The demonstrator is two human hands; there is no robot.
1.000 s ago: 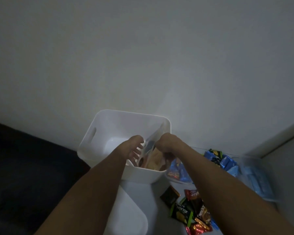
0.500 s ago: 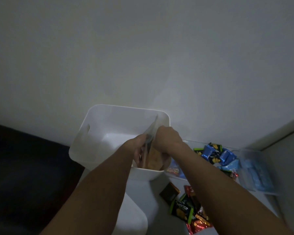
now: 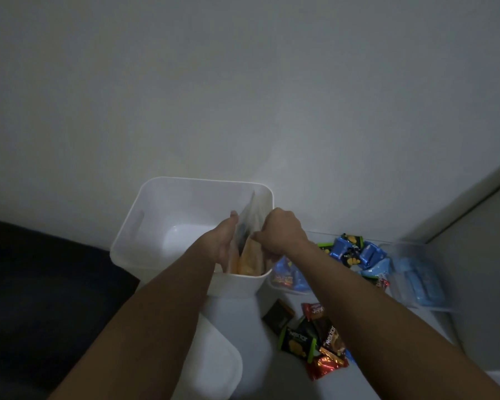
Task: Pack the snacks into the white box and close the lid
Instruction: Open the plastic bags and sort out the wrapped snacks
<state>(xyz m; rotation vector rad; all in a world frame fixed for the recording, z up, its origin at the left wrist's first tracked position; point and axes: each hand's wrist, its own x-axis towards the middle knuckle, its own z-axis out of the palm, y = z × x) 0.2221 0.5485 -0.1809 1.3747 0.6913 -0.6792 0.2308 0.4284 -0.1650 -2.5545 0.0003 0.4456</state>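
Nearest to the camera, at the bottom edge, the white lid (image 3: pixel 214 362) lies flat on the pale surface (image 3: pixel 260 336), left of a small heap of loose snacks (image 3: pixel 312 339) in dark, green and red wrappers. Both bare forearms reach forward from here into the box (image 3: pixel 145 226), which stands open just beyond the lid. At the box's right side a clear bag (image 3: pixel 250 209) stands upright, with orange packets (image 3: pixel 250 261) beside it against the near wall. The left hand (image 3: pixel 225 241) lies with straight fingers flat against the left face of the bag. The right hand (image 3: pixel 280 230) has its fingers curled and pinches the top of the packets on the other side of the bag. Right of the box, a clear tray (image 3: pixel 399 301) holds blue wrapped snacks (image 3: pixel 355 252). Farther back, a plain pale wall (image 3: pixel 243 96) fills the view, and a dark area (image 3: pixel 41 284) lies at the left.
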